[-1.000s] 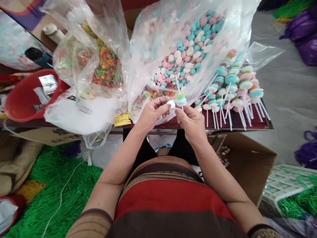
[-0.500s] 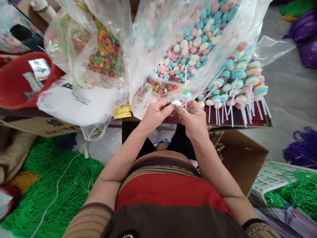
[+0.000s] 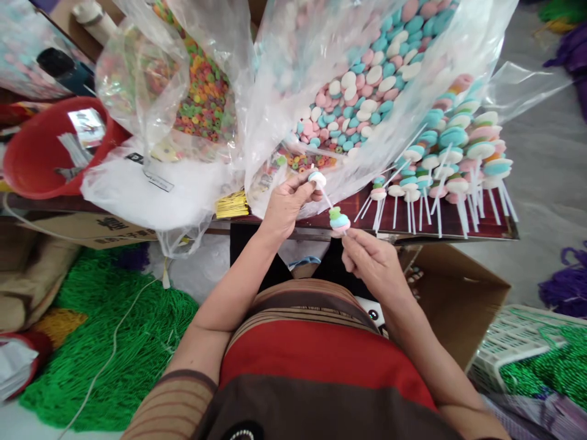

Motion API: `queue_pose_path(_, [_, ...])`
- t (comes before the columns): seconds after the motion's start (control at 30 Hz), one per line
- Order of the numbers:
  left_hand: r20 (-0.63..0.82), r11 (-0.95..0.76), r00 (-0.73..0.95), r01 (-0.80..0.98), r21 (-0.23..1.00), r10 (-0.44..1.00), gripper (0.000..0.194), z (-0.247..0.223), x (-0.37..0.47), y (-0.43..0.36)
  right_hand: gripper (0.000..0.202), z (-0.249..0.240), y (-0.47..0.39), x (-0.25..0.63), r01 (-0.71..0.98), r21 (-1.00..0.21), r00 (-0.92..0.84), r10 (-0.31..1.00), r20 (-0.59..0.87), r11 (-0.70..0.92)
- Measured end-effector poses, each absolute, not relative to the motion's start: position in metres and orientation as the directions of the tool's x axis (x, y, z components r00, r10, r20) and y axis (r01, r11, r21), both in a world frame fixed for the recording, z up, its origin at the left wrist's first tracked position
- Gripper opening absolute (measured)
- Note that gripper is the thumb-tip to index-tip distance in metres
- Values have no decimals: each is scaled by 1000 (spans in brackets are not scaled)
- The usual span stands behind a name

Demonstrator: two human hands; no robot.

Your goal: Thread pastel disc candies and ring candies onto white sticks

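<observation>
Between the thumb and fingers of my left hand (image 3: 290, 201) is a white and blue candy piece (image 3: 317, 178), with the tip of a white stick at it. My right hand (image 3: 370, 253) pinches that stick lower down, just under a candy skewer (image 3: 339, 221) that carries a green piece above a blue and pink one. The stick slants up and left from my right hand to the candy in my left. Finished-looking candy skewers (image 3: 452, 143) lie piled at the right of the dark red table (image 3: 351, 211). A small skewer (image 3: 378, 188) lies at their left.
Behind my hands lies a clear bag of pink, blue and white candies (image 3: 362, 101). Left of it are a bag of ring candies (image 3: 202, 98), yellow ties (image 3: 232, 205) and a red basin (image 3: 36, 146). An open cardboard box (image 3: 463, 293) stands below the table's right side.
My right hand has moved down and right, bringing the skewer with it and tilting it. My left hand has raised its candy to the stick's tip. The view has shifted slightly.
</observation>
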State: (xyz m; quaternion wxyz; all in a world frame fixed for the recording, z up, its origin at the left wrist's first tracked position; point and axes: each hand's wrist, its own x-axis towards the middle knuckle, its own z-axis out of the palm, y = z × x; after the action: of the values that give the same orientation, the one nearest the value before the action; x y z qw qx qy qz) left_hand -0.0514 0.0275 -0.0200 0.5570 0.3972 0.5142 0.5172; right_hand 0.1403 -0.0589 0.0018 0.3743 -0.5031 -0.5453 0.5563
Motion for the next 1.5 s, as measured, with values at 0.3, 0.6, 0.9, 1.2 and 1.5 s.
queue_pose_path(0.3, [99,-71,-103,246,967,990,32,-20,-48,20,36,6,-60,132,198,-966,-118,974,-192,-166])
queue_pose_path(0.6, [453,-279,-54,720,635,890,35,-23,-44,9,39,13,-70,116,43,-946,-129,937,-325,-323])
queue_pose_path(0.9, [392,-251,-83,646,721,916,32,-25,-40,6,32,16,-70,102,-35,-936,-129,930,-344,-351])
queue_pose_path(1.2, [195,-179,-10,357,917,981,28,-35,-46,10,40,7,-60,117,-110,-877,-201,875,-441,-467])
queue_pose_path(1.5, [225,-239,94,198,950,970,27,-29,-46,6,47,-12,-38,109,-84,-937,-96,939,-331,-339])
